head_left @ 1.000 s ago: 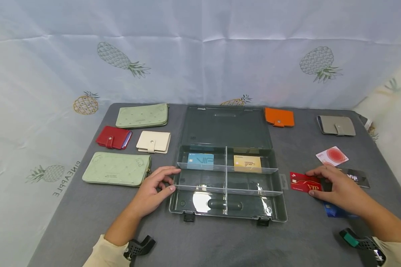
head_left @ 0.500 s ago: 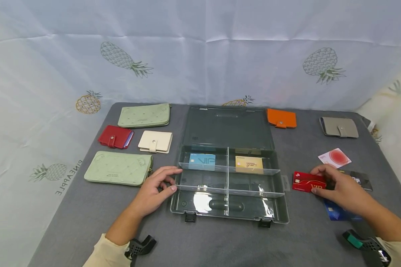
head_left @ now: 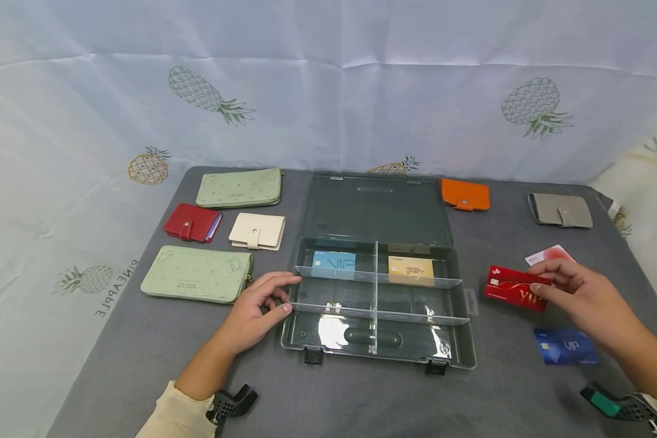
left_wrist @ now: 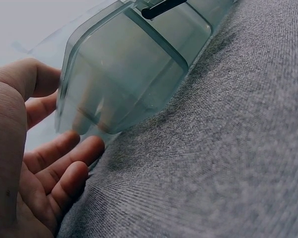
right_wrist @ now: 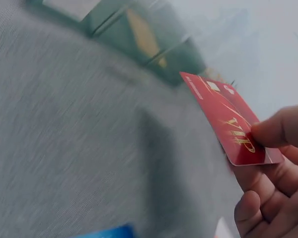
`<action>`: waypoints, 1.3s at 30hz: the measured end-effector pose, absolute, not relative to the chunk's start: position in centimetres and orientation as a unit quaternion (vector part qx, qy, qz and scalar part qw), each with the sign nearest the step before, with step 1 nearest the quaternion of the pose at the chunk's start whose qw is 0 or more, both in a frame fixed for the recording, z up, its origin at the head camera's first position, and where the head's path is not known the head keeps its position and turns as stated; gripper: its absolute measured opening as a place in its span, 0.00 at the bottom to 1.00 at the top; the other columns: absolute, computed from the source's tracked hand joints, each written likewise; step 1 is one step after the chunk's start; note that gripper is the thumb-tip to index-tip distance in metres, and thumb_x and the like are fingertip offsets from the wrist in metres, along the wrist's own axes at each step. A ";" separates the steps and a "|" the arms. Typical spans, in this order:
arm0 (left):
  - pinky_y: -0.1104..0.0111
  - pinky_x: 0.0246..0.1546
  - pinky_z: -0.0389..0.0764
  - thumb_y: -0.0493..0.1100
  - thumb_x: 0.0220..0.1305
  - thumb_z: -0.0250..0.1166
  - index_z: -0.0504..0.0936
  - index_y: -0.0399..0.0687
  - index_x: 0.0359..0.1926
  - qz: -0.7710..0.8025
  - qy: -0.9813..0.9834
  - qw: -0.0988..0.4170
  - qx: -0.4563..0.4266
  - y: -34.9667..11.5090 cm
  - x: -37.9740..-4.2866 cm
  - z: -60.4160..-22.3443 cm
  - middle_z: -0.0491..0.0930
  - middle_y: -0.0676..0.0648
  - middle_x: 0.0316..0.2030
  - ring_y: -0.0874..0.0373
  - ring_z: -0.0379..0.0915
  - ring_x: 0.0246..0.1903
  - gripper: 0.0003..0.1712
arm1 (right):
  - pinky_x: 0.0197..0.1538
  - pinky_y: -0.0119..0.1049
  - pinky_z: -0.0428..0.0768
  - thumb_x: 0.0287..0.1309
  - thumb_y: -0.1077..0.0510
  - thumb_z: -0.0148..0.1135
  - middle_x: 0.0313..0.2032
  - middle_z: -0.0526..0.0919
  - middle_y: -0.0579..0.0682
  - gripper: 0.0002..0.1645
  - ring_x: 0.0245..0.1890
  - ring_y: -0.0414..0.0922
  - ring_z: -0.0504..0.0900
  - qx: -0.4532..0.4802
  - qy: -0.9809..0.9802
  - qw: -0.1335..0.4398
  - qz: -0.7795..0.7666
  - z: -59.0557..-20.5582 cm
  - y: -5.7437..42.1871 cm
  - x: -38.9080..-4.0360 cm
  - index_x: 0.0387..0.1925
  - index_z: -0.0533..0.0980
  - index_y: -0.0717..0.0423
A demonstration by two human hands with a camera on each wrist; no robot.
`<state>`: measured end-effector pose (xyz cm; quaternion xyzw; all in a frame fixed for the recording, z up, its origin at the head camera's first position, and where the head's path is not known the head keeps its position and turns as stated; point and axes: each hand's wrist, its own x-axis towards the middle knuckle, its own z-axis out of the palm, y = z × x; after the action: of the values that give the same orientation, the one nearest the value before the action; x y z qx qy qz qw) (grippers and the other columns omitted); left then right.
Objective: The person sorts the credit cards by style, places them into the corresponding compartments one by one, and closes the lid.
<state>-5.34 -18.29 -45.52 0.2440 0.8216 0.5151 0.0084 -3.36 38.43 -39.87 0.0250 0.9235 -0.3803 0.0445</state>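
Note:
My right hand [head_left: 586, 295] pinches a red VIP card [head_left: 514, 287] between thumb and fingers. In the right wrist view the red card [right_wrist: 223, 116] is tilted and held above the grey cloth. My left hand [head_left: 260, 313] rests at the left side of a clear divided box [head_left: 334, 295], its thumb and index fingertip at the wall. In the left wrist view the other fingers [left_wrist: 72, 181] lie loosely bent beside the box wall [left_wrist: 129, 74]. A blue VIP card [head_left: 334, 264] and a gold card [head_left: 410, 269] lie in the box's two back compartments.
A dark blue card [head_left: 566, 347] lies below my right hand; a pink-and-white card [head_left: 550, 254] is partly hidden behind it. Green wallets [head_left: 197, 274], a red [head_left: 190, 222] and a cream card holder [head_left: 257, 230] lie left. Orange [head_left: 465, 194] and grey [head_left: 561, 210] holders lie back right.
My right hand has lifted the red card off the cloth and tilted it. The black card beside it is now out of sight behind the hand. My left hand stays at the box.

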 end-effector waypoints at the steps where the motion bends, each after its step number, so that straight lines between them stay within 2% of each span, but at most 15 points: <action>1: 0.68 0.37 0.83 0.34 0.69 0.69 0.82 0.48 0.67 0.515 0.822 0.011 0.242 -18.3 -5.3 -45.5 0.79 0.47 0.65 0.58 0.82 0.45 0.26 | 0.35 0.27 0.81 0.76 0.58 0.65 0.42 0.80 0.23 0.16 0.38 0.30 0.78 0.031 0.922 0.042 -0.385 -39.5 38.2 -3.5 0.58 0.76 0.60; 4: 0.68 0.38 0.83 0.35 0.69 0.69 0.82 0.49 0.67 0.515 0.823 0.012 0.240 -18.3 -5.3 -45.4 0.79 0.47 0.65 0.58 0.82 0.45 0.26 | 0.32 0.32 0.81 0.76 0.57 0.65 0.41 0.83 0.24 0.15 0.37 0.34 0.79 0.033 0.917 0.040 -0.396 -38.2 37.5 -3.8 0.58 0.76 0.58; 7: 0.67 0.37 0.83 0.34 0.70 0.69 0.82 0.47 0.67 0.516 0.821 0.010 0.244 -18.3 -5.3 -45.4 0.79 0.45 0.64 0.57 0.82 0.44 0.25 | 0.32 0.35 0.80 0.75 0.56 0.66 0.41 0.87 0.31 0.15 0.36 0.37 0.81 0.024 0.915 0.050 -0.399 -37.1 36.3 -4.1 0.57 0.77 0.56; 11: 0.68 0.37 0.83 0.33 0.70 0.68 0.82 0.45 0.67 0.521 0.817 0.012 0.248 -18.3 -5.3 -45.4 0.79 0.44 0.65 0.56 0.82 0.44 0.25 | 0.33 0.35 0.80 0.73 0.58 0.69 0.40 0.90 0.40 0.14 0.36 0.39 0.82 -0.009 0.918 0.058 -0.393 -36.1 34.2 -4.6 0.55 0.79 0.57; 16: 0.68 0.37 0.83 0.33 0.70 0.68 0.82 0.44 0.66 0.525 0.814 0.014 0.249 -18.3 -5.4 -45.5 0.79 0.43 0.65 0.57 0.82 0.43 0.25 | 0.35 0.33 0.82 0.71 0.62 0.70 0.40 0.90 0.47 0.12 0.36 0.40 0.84 -0.054 0.911 0.058 -0.405 -35.4 30.8 -5.2 0.52 0.81 0.58; 21: 0.68 0.37 0.83 0.32 0.69 0.68 0.82 0.45 0.66 0.524 0.815 0.013 0.247 -18.3 -5.4 -45.4 0.79 0.43 0.65 0.55 0.83 0.43 0.25 | 0.34 0.34 0.80 0.71 0.59 0.70 0.37 0.89 0.47 0.10 0.35 0.43 0.83 -0.076 0.900 0.070 -0.423 -35.2 27.3 -5.8 0.50 0.81 0.55; 26: 0.68 0.37 0.83 0.32 0.69 0.68 0.82 0.45 0.66 0.525 0.813 0.011 0.250 -18.4 -5.4 -45.4 0.79 0.43 0.65 0.55 0.83 0.43 0.25 | 0.37 0.33 0.82 0.69 0.63 0.70 0.35 0.87 0.49 0.10 0.34 0.45 0.83 -0.104 0.876 0.091 -0.462 -35.6 24.1 -6.7 0.49 0.81 0.58; 30: 0.68 0.36 0.82 0.32 0.69 0.69 0.82 0.45 0.67 0.527 0.811 0.009 0.255 -18.4 -5.4 -45.4 0.79 0.43 0.64 0.55 0.83 0.43 0.26 | 0.34 0.34 0.81 0.68 0.65 0.70 0.34 0.86 0.50 0.09 0.31 0.49 0.82 -0.108 0.861 0.112 -0.484 -35.9 21.7 -7.2 0.47 0.81 0.57; 39: 0.68 0.37 0.82 0.33 0.69 0.69 0.82 0.47 0.67 0.525 0.814 0.012 0.249 -18.3 -5.4 -45.5 0.79 0.45 0.64 0.56 0.82 0.44 0.26 | 0.35 0.35 0.82 0.66 0.65 0.71 0.35 0.87 0.49 0.09 0.33 0.48 0.83 -0.117 0.840 0.127 -0.514 -37.1 17.4 -8.0 0.46 0.82 0.58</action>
<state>-5.43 -18.26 -45.50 0.2489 0.8139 0.5248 0.0118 -8.00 17.35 -37.06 -0.1167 0.8402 -0.5141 0.1273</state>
